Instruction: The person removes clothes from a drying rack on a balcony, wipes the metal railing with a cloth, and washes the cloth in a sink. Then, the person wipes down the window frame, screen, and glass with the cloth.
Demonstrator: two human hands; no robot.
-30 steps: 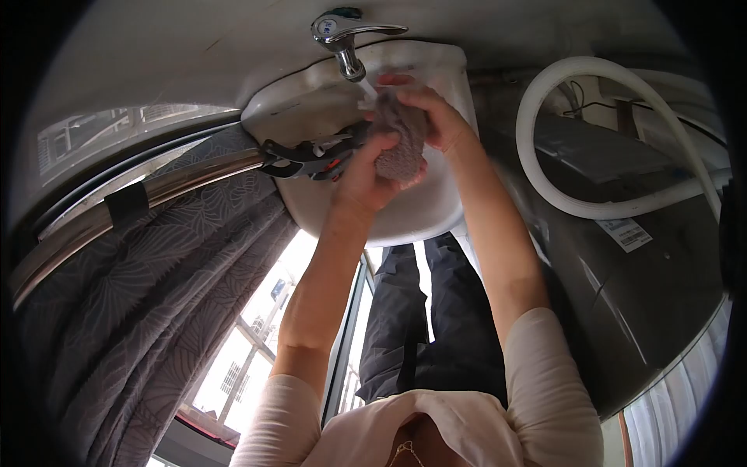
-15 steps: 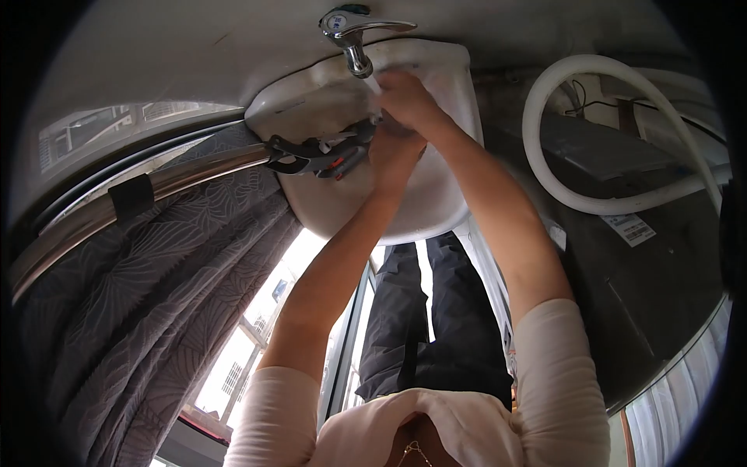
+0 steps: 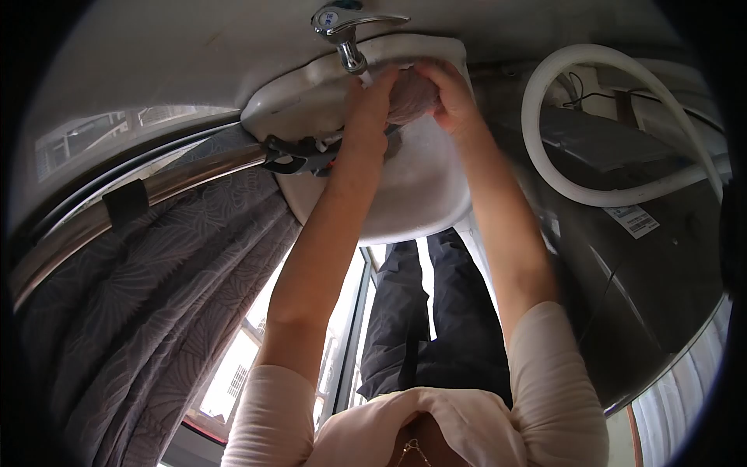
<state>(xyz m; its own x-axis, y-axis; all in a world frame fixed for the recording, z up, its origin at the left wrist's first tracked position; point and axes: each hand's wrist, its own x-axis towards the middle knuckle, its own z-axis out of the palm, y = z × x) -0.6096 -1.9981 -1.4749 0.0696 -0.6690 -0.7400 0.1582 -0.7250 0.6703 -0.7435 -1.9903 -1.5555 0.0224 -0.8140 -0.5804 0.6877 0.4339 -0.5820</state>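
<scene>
A wet-looking greyish-pink cloth [image 3: 412, 96] is stretched between my two hands over the back of the white sink [image 3: 424, 198]. My left hand [image 3: 372, 100] grips its left side, right by the faucet [image 3: 352, 56], where a stream of water comes out. On the cloth's right side, my right hand [image 3: 453, 95] has its fingers curled round the edge. Below my left wrist lies a black-and-grey tool head [image 3: 299, 157] joined to a metal pole, partly hidden by my forearm.
The metal pole [image 3: 202, 171] runs from the sink to the left, above a dark patterned curtain [image 3: 156, 311]. A looped white hose [image 3: 537, 132] rests to the right on a dark glossy surface [image 3: 622, 288] bearing a label.
Both hands were bunched together under the water; now they are apart, with the cloth spread between them. My left hand has risen towards the faucet, and my right hand has shifted right.
</scene>
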